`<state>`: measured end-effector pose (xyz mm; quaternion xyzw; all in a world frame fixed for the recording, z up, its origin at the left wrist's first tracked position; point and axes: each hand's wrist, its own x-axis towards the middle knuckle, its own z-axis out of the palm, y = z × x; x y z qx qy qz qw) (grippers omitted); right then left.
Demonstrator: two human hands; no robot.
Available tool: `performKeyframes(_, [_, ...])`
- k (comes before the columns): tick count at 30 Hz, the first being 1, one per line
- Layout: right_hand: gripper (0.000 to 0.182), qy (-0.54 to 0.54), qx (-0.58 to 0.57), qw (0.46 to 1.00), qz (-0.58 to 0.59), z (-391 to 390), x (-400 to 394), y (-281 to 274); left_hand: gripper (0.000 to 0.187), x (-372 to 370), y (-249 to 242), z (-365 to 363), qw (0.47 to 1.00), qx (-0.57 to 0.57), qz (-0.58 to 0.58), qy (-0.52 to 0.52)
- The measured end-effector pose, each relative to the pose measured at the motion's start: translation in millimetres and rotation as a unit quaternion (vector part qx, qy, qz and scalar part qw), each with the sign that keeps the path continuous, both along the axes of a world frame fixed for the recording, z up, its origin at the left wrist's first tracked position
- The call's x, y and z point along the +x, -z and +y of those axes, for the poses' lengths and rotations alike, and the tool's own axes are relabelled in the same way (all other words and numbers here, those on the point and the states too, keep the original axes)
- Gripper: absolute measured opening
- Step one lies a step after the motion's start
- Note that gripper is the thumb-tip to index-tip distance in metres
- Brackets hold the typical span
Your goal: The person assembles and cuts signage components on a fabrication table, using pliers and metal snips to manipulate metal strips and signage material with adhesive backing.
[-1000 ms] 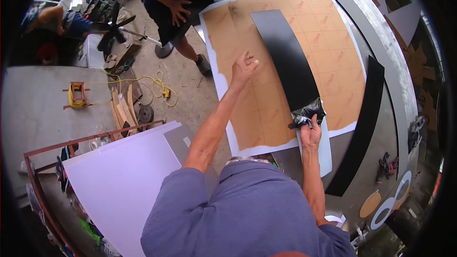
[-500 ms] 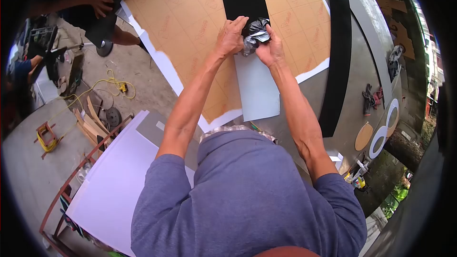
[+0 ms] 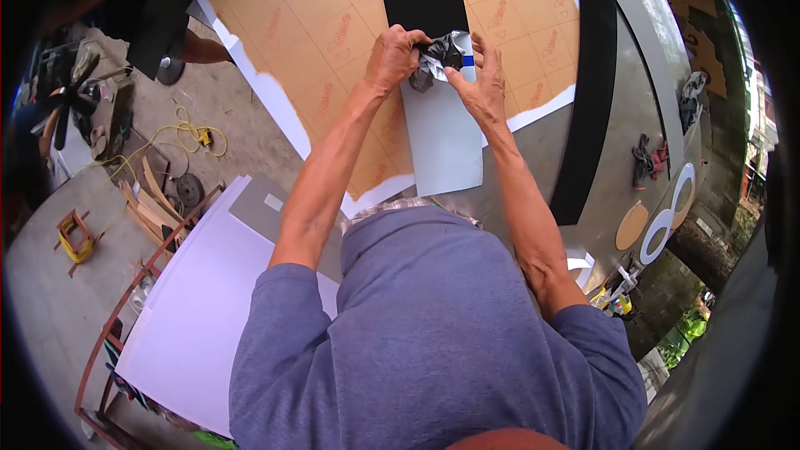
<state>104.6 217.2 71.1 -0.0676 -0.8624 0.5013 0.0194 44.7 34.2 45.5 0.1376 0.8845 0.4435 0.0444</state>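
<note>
Black film (image 3: pixel 442 54), crumpled in both grips at the upper centre of the frame, had come off the near end of the strip (image 3: pixel 442 146), with the left hand (image 3: pixel 392 54) and right hand (image 3: pixel 482 83) pinching it, while most stayed covered.

The person wears a loose, short-sleeved shirt of muted blue-purple cloth, softly creased across the back and shoulders, its sleeves ending above the elbows. Both forearms are bare, lean and sinewy. The left hand (image 3: pixel 390 57) and the right hand (image 3: pixel 481 87) are bare too, without gloves, rings or a watch.
</note>
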Motion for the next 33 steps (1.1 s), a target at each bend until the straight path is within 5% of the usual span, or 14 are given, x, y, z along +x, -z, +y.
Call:
performKeyframes(2, [0.084, -0.139, 0.174, 0.970, 0.096, -0.8, -10.1, -24.6, 0.033, -4.1, -4.1, -2.2, 1.000, -0.006, -0.011, 0.027])
performKeyframes(6, [0.077, -0.277, 0.360, 0.891, 0.011, -6.3, -32.3, 7.9, 0.039, -22.3, 11.0, -21.1, 0.976, 0.120, -0.149, 0.103])
performKeyframes(7, [0.054, -0.267, 0.358, 0.893, 0.061, -7.2, -33.7, 11.5, 0.039, -31.6, 0.8, -28.3, 0.979, 0.086, -0.159, 0.094])
performKeyframes(10, [0.033, -0.272, 0.391, 0.872, 0.116, -7.8, -37.7, 20.8, 0.048, -57.2, -16.3, -23.2, 0.993, -0.107, -0.027, 0.051])
performKeyframes(13, [0.020, -0.238, 0.330, 0.905, 0.124, -8.5, -35.6, 26.7, 0.063, -67.4, 5.9, 7.9, 0.941, -0.302, 0.087, 0.128])
performKeyframes(16, [0.030, -0.230, 0.302, 0.918, 0.117, -4.7, -28.6, 24.9, 0.083, -71.4, 23.4, 24.6, 0.900, -0.406, 0.031, 0.153])
performKeyframes(22, [0.044, -0.163, 0.255, 0.943, 0.140, -9.8, -5.7, 31.2, 0.091, -70.0, 9.1, 27.9, 0.915, -0.375, 0.009, 0.151])
performKeyframes(33, [0.036, -0.070, 0.238, 0.961, 0.123, -16.9, 67.5, 30.0, 0.092, -66.3, 3.2, 27.9, 0.903, -0.396, 0.020, 0.167])
